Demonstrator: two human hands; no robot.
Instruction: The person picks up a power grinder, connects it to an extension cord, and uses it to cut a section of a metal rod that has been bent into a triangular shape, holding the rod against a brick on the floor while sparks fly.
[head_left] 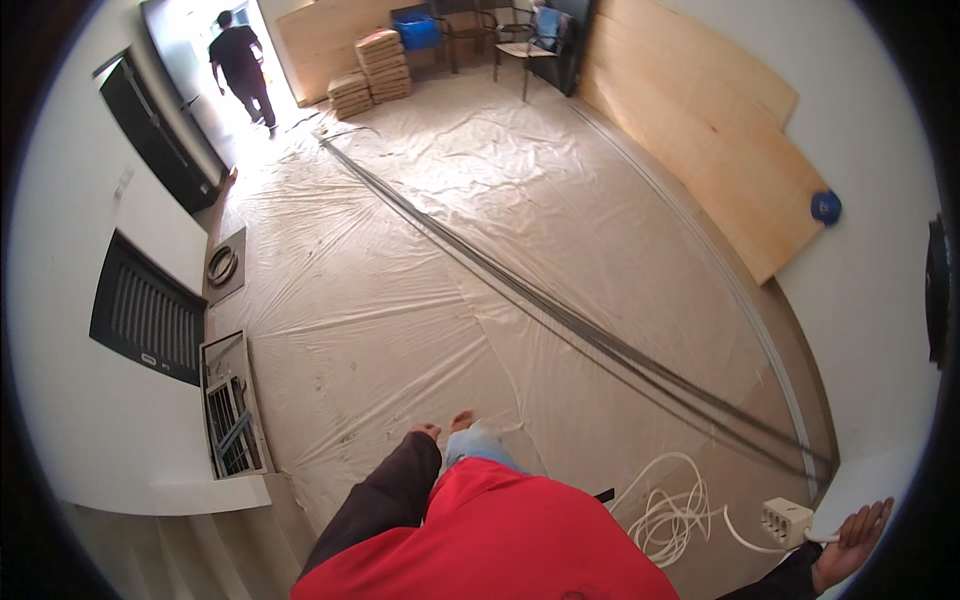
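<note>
At the lower right, my right hand (pixel 852 545) is closed on a slim white part, a handle or a cable, that joins a white extension socket (pixel 787 522) with several outlets. The hand is close to the right wall. A white cord (pixel 676 515) runs from the socket and lies in loose coils on the floor. My left arm, in a dark sleeve, reaches forward beside my leg. At its end my left hand (pixel 427 431) shows small beside my bare foot (pixel 462 420), and its fingers cannot be made out.
Wrinkled plastic sheeting (pixel 390 330) covers the floor. Long grey rods (pixel 560 312) cross it diagonally. Plywood sheets (pixel 700 130) lean along the right wall. Stacked bags (pixel 382 68) and chairs (pixel 526 50) stand at the back. A person (pixel 240 65) is at the bright doorway. Steps (pixel 190 550) are at lower left.
</note>
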